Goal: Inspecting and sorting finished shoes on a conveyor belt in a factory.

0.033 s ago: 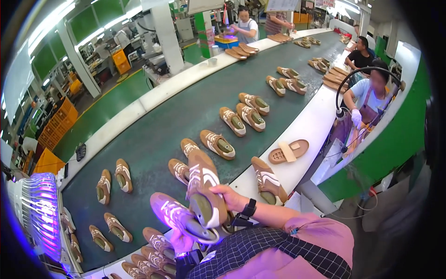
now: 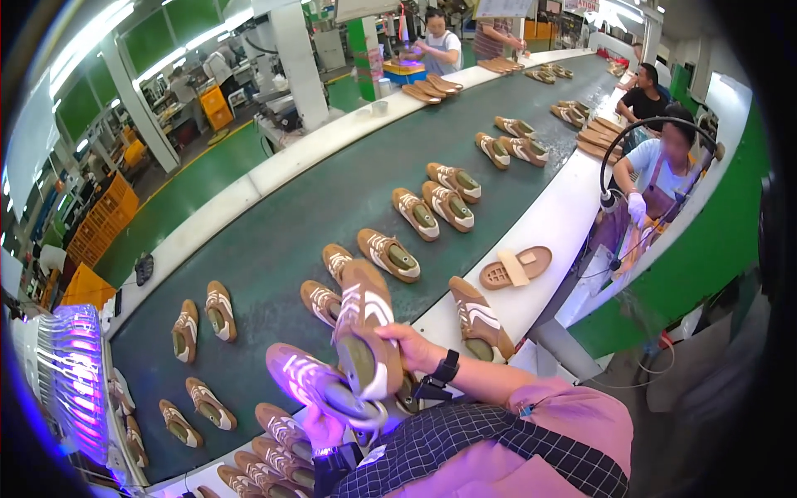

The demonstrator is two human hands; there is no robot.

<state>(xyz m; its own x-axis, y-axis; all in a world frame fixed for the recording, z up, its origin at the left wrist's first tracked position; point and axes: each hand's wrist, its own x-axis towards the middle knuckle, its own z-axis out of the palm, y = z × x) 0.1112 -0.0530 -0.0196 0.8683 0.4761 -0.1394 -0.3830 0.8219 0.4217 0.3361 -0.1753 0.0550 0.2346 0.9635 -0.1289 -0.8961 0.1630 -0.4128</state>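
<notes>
My left hand [image 2: 322, 427] is closed on a brown sneaker [image 2: 305, 378] with white laces, tinted violet by the light. My right hand [image 2: 405, 344] grips a second brown sneaker [image 2: 362, 303] with white side stripes and an olive inside. This second shoe is held beside the first and partly overlaps it, its toe pointing away from me. Both are raised in front of my body, above the near edge of the green conveyor belt [image 2: 274, 241]. Behind the right-hand shoe, a similar sneaker [image 2: 319, 300] on the belt is partly hidden.
A lone sneaker [image 2: 481, 319] and a tan sole [image 2: 516, 267] rest on the white ledge at right. Several sneakers [image 2: 282, 427] crowd the near edge. A glowing violet lamp [image 2: 79, 382] stands at left. A co-worker [image 2: 664, 170] sits at far right behind a curved black hose [image 2: 618, 149].
The sneaker in my right hand has shifted slightly away from me. Both hands keep their hold.
</notes>
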